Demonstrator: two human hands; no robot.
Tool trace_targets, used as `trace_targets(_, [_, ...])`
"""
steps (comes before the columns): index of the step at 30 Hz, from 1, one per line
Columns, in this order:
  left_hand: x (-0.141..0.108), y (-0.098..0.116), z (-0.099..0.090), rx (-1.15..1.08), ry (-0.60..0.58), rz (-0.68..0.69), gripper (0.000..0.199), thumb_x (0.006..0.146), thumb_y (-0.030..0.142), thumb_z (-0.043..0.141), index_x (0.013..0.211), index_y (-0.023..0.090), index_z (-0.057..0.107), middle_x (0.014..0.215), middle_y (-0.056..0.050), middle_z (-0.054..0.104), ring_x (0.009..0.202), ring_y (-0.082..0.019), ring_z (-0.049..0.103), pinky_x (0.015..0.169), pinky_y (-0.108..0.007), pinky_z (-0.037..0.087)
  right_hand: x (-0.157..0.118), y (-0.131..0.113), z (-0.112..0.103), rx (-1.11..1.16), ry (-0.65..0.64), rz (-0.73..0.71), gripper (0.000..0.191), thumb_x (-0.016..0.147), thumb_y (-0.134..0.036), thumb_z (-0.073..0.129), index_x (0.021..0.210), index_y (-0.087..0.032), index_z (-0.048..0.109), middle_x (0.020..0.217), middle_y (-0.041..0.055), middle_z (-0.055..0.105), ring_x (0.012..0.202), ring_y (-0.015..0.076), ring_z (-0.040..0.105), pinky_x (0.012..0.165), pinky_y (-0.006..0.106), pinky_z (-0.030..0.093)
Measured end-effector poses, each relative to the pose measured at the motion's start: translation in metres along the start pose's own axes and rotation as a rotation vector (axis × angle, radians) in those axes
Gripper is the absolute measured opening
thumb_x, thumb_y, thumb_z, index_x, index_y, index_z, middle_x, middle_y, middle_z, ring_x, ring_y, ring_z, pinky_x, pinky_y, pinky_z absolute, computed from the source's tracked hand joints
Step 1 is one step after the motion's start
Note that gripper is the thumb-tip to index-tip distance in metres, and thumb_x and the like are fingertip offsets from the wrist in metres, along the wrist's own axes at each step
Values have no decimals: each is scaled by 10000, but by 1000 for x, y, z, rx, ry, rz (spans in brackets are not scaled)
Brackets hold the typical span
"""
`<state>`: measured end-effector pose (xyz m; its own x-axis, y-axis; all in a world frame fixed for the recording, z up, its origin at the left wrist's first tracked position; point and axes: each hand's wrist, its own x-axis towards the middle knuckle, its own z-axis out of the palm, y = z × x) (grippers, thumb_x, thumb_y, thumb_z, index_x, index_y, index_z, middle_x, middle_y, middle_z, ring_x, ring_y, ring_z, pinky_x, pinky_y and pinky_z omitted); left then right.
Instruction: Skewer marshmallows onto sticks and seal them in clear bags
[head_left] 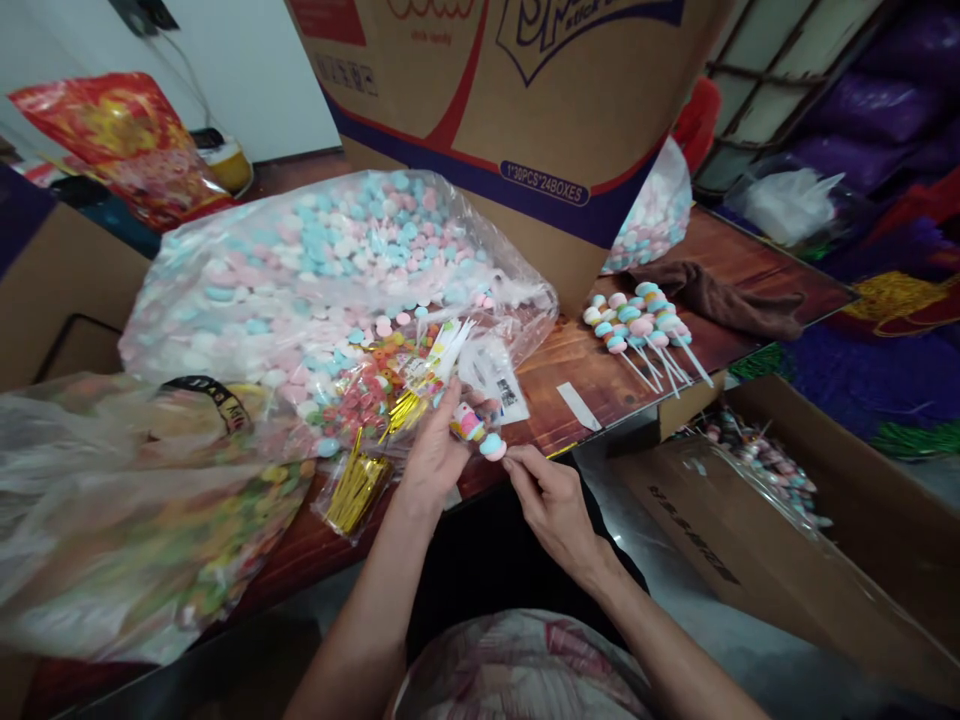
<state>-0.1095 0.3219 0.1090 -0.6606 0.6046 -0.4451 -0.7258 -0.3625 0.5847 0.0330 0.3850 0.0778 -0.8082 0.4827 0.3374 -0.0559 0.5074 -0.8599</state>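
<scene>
My left hand [441,446] is closed around a candy skewer [470,424], whose upper part shows a pink and yellow piece in a wrapper. A blue and pink marshmallow [493,446] sits at the skewer's near end. The fingertips of my right hand [546,490] are pinched together right beside that marshmallow; the stick there is too small to make out. Gold twist ties [358,490] lie left of my left hand. Beyond it are white sticks [448,350] and red and orange gummies [364,390].
A large clear bag of marshmallows [300,250] covers the table's middle. Finished skewers [637,325] lie at the right, near a brown cloth [720,300]. Behind stands a big carton [480,110]. An open box [712,540] is low right; a gummy bag [150,530] lies left.
</scene>
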Motion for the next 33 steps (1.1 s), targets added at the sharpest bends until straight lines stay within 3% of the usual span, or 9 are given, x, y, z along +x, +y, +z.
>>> trace_targets(3, [1, -3, 2, -9, 7, 0, 377, 666, 357, 883, 794, 154, 592, 673, 31, 614, 675, -136, 666, 625, -243, 532, -2, 7, 2, -240, 48, -141, 227, 1040, -154, 432, 1002, -152, 656, 813, 62, 684, 658, 146, 623, 642, 231, 446])
trace_targets(6, [-1, -13, 3, 22, -18, -3, 352, 678, 339, 876, 737, 150, 585, 637, 31, 595, 670, -125, 662, 617, -220, 519, 1, 9, 8, -483, 65, -293, 287, 1044, -122, 393, 969, -134, 670, 694, 56, 652, 574, 149, 597, 583, 238, 433])
trace_targets(9, [-6, -23, 3, 60, -57, 25, 332, 701, 350, 859, 703, 142, 600, 626, 23, 603, 651, -117, 660, 667, -227, 537, 8, 8, 15, -557, 87, -315, 313, 1041, -103, 378, 963, -125, 680, 653, 54, 640, 549, 154, 596, 566, 242, 439])
trace_targets(13, [-10, -23, 3, 74, -109, -34, 318, 702, 361, 857, 747, 133, 640, 659, -3, 646, 695, -160, 695, 715, -274, 563, 11, 5, 18, -330, 120, -192, 288, 1054, -145, 385, 1061, -156, 673, 849, 87, 727, 722, 174, 699, 692, 237, 519])
trace_targets(17, [-4, -12, 1, 24, -14, -45, 317, 709, 355, 853, 824, 138, 652, 743, -35, 700, 721, -186, 713, 689, -290, 571, 4, 4, 10, -120, 107, -108, 217, 1032, -168, 464, 1049, -172, 681, 959, 89, 743, 782, 184, 712, 731, 247, 533])
trace_targets(22, [6, -7, 0, -92, 113, 62, 221, 797, 287, 791, 801, 149, 618, 670, 18, 634, 632, -118, 665, 693, -258, 568, 0, 0, 6, -6, 60, 2, 195, 1010, -194, 510, 956, -165, 695, 780, 30, 682, 593, 131, 586, 608, 234, 446])
trace_targets(27, [7, -3, 1, -220, 131, 151, 259, 899, 326, 680, 745, 155, 561, 633, 46, 572, 554, -78, 593, 622, -228, 541, -1, -9, 7, 123, 7, 165, 228, 998, -258, 531, 853, -167, 681, 641, -29, 522, 534, 101, 423, 546, 230, 344])
trace_targets(33, [7, -5, 2, -191, 104, 168, 307, 830, 406, 748, 787, 164, 564, 654, 48, 585, 557, -78, 585, 613, -222, 526, 3, -13, 8, 500, -7, 486, 267, 934, -372, 601, 772, -161, 624, 507, -65, 429, 441, 85, 341, 438, 210, 247])
